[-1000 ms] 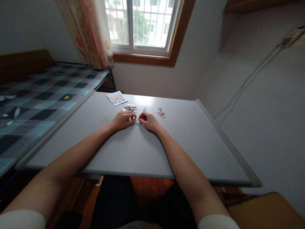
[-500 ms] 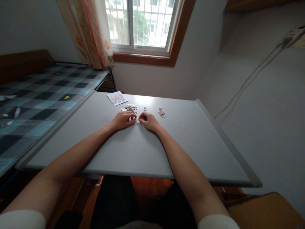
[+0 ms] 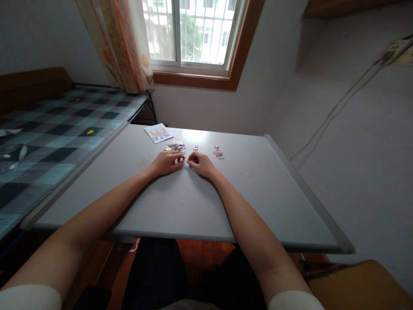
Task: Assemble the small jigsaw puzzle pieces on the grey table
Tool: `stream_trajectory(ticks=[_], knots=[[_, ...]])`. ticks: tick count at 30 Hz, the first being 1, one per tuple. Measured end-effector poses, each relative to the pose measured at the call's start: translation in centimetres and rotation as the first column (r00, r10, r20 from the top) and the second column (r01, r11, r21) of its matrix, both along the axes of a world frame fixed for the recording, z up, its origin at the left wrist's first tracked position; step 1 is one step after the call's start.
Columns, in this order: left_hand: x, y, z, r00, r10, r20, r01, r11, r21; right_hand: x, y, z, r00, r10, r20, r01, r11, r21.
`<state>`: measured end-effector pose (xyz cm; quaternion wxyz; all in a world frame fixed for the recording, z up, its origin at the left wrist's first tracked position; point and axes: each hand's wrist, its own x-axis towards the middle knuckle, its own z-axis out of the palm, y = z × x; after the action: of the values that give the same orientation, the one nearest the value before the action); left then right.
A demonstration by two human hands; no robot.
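Over the middle of the grey table [image 3: 180, 202], my left hand [image 3: 168, 162] and my right hand [image 3: 200, 163] meet almost fingertip to fingertip. Both are closed in a pinch. Something tiny and pale, probably a jigsaw puzzle piece, shows between the fingertips, mostly hidden. Just beyond my left hand lies a heap of jigsaw puzzle pieces [image 3: 175, 145]. A few puzzle pieces [image 3: 195, 147] sit beyond my right hand. To the right of it is a smaller group of orange-toned puzzle pieces [image 3: 218, 153].
A small picture card [image 3: 158, 133] lies at the table's far left. Left of the table stands a bed with a checked sheet [image 3: 109, 115]. A window [image 3: 193, 34] with a curtain [image 3: 119, 47] is ahead. A cable [image 3: 332, 112] hangs along the right wall, above a chair [image 3: 361, 286].
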<state>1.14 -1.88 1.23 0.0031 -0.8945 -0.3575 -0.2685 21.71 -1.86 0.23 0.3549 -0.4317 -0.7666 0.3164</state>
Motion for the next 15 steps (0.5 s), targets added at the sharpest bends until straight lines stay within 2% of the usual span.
stream_trajectory(ticks=[15], knots=[[-0.05, 0.21, -0.21, 1.000, -0.001, -0.004, 0.001, 1.000, 0.010, -0.13, -0.10, 0.17, 1.000, -0.013, 0.001, 0.013, 1.000, -0.010]])
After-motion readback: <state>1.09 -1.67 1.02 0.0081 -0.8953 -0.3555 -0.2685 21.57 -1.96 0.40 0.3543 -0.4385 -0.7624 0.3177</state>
